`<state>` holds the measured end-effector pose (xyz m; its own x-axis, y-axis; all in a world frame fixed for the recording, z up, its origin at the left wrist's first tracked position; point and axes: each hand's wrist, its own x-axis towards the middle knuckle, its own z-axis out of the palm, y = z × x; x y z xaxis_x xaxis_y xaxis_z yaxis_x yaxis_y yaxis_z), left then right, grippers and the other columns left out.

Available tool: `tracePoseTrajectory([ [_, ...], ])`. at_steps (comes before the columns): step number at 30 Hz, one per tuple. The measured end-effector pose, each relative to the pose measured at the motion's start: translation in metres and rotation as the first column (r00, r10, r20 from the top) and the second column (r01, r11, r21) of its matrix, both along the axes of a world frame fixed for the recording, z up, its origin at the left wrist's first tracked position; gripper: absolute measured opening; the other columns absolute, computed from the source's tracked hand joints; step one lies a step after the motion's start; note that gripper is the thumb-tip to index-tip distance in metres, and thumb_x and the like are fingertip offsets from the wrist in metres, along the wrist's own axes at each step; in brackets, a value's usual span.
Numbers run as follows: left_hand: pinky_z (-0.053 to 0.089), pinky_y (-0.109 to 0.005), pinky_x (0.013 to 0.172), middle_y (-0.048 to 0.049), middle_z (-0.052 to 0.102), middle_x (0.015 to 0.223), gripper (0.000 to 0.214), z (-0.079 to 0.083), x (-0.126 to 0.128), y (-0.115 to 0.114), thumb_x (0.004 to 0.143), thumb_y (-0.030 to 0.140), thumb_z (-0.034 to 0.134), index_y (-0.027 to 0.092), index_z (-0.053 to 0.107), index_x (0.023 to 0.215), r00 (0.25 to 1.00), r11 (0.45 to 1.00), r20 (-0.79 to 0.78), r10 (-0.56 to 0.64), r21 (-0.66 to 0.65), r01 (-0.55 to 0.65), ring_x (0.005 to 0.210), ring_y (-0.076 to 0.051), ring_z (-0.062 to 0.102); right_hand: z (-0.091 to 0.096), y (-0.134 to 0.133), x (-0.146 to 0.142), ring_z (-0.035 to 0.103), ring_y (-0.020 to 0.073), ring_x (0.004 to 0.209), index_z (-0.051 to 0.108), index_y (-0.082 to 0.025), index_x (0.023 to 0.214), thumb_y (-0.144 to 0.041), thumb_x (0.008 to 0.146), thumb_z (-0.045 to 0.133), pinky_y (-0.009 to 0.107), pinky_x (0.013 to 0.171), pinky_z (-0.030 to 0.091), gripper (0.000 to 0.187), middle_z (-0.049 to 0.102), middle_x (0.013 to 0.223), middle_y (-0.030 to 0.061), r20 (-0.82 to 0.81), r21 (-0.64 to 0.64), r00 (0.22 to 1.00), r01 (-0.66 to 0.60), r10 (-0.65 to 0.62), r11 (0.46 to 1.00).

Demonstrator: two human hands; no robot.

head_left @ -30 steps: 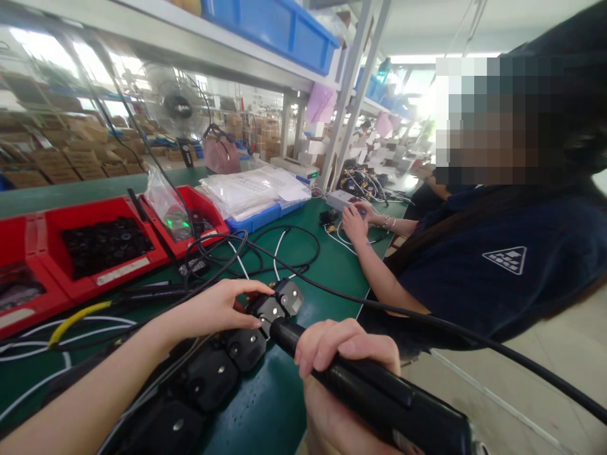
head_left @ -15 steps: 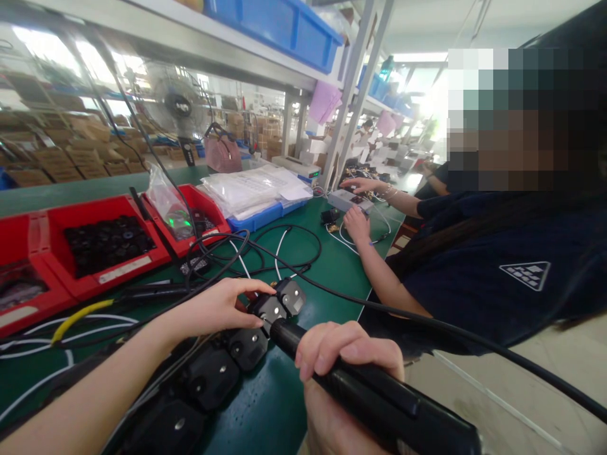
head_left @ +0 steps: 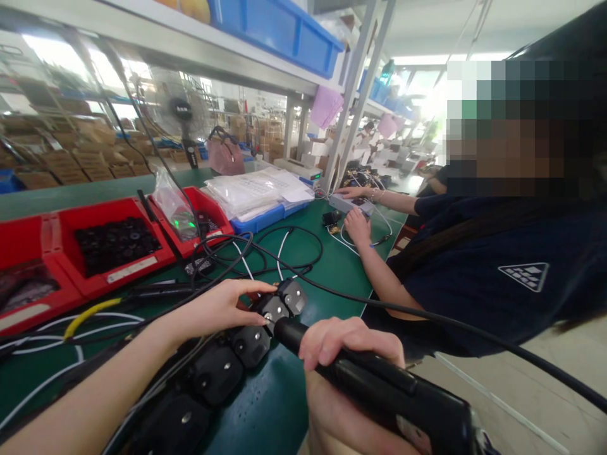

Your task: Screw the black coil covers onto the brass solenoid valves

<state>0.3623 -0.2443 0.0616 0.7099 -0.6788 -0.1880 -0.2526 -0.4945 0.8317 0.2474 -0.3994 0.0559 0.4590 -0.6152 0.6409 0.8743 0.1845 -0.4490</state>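
On the green bench (head_left: pixel 303 265), near its front edge: a row of black plugs (head_left: pixel 246 344) lying side by side, the farthest showing a pale face. Left hand (head_left: pixel 222 306) rests on the row, fingers spread narrowly over one plug, touching it. Right hand (head_left: pixel 346 354) is closed around a black power screwdriver (head_left: pixel 374 392), its tip set against a plug; a black cable runs off to the right. Behind: red bins (head_left: pixel 95 246) holding small black parts, loose wires, a blue tray of papers (head_left: pixel 258 193). At right, a co-worker's hand (head_left: pixel 356 224) rests on the bench.
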Motion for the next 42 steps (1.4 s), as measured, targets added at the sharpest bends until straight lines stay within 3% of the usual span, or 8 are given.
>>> tracePoseTrajectory([
  [3, 0.051, -0.037, 0.1, -0.0049, 0.063, 0.137, 0.063, 0.003, -0.012, 0.015, 0.073, 0.049, 0.074, 0.025, 0.061, 0.13, 0.998, 0.998, -0.014, 0.056, -0.03, -0.056, 0.122, -0.026, 0.059, 0.0, -0.004, -0.015, 0.054, 0.0095, 0.045, 0.061, -0.021, 0.095, -0.038, 0.098, 0.055, 0.022, 0.045, 0.049, 0.018, 0.056, 0.064, -0.0053, 0.037, -0.052, 0.994, -0.098, 0.1, 0.994],
  [7, 0.043, -0.039, 0.11, -0.003, 0.064, 0.135, 0.057, 0.009, -0.028, 0.034, 0.074, 0.048, 0.075, 0.028, 0.063, 0.127, 0.999, 0.995, 0.036, 0.012, 0.1, -0.015, 0.125, -0.026, 0.057, -0.004, 0.003, -0.028, 0.058, 0.0115, 0.044, 0.063, -0.024, 0.099, -0.042, 0.099, 0.054, 0.023, 0.043, 0.053, 0.02, 0.059, 0.064, -0.0045, 0.04, -0.141, 0.969, -0.236, 0.244, 0.961],
  [13, 0.04, -0.038, 0.111, -0.002, 0.062, 0.137, 0.059, 0.002, -0.032, 0.041, 0.076, 0.043, 0.074, 0.031, 0.061, 0.132, 0.987, 0.99, 0.149, -0.054, 0.14, 0.033, 0.126, -0.027, 0.055, -0.005, 0.022, -0.026, 0.055, 0.0102, 0.042, 0.066, -0.024, 0.097, -0.043, 0.094, 0.064, 0.02, 0.041, 0.051, 0.02, 0.058, 0.063, -0.0046, 0.076, -0.032, 0.981, -0.176, 0.178, 0.984],
  [22, 0.046, -0.032, 0.101, -0.0002, 0.067, 0.13, 0.058, 0.004, -0.031, 0.036, 0.073, 0.035, 0.075, 0.026, 0.061, 0.128, 0.996, 0.99, 0.085, -0.02, 0.142, 0.008, 0.115, -0.023, 0.061, -0.006, 0.026, -0.026, 0.055, 0.0109, 0.044, 0.064, -0.025, 0.094, -0.041, 0.094, 0.062, 0.021, 0.043, 0.048, 0.016, 0.058, 0.062, -0.0049, 0.013, -0.072, 0.987, -0.162, 0.163, 0.984],
  [29, 0.05, -0.031, 0.076, 0.0, 0.068, 0.093, 0.046, 0.0, -0.032, 0.034, 0.071, 0.038, 0.073, 0.019, 0.063, 0.112, 0.999, 0.991, 0.051, 0.008, 0.136, -0.015, 0.086, -0.021, 0.064, -0.005, 0.03, -0.022, 0.054, 0.0108, 0.043, 0.065, -0.024, 0.094, -0.04, 0.094, 0.061, 0.021, 0.041, 0.046, 0.016, 0.058, 0.062, -0.004, 0.045, -0.042, 0.985, -0.163, 0.164, 0.986],
  [36, 0.049, -0.032, 0.076, -0.0015, 0.069, 0.09, 0.046, -0.001, -0.031, 0.033, 0.067, 0.041, 0.074, 0.016, 0.066, 0.105, 0.999, 0.988, 0.01, 0.043, 0.146, -0.044, 0.085, -0.022, 0.064, -0.013, 0.034, -0.02, 0.052, 0.0099, 0.042, 0.065, -0.024, 0.098, -0.043, 0.091, 0.066, 0.021, 0.041, 0.047, 0.02, 0.058, 0.061, -0.0044, 0.084, -0.064, 0.987, -0.134, 0.139, 0.989],
  [42, 0.05, -0.029, 0.073, -0.0003, 0.069, 0.085, 0.046, -0.007, -0.03, 0.035, 0.067, 0.042, 0.075, 0.017, 0.068, 0.104, 0.998, 0.991, 0.015, 0.054, 0.123, -0.055, 0.08, -0.019, 0.063, -0.016, 0.039, -0.018, 0.052, 0.0113, 0.042, 0.066, -0.023, 0.099, -0.044, 0.097, 0.056, 0.022, 0.04, 0.047, 0.023, 0.059, 0.059, -0.0031, 0.099, -0.113, 0.984, -0.139, 0.15, 0.984],
])
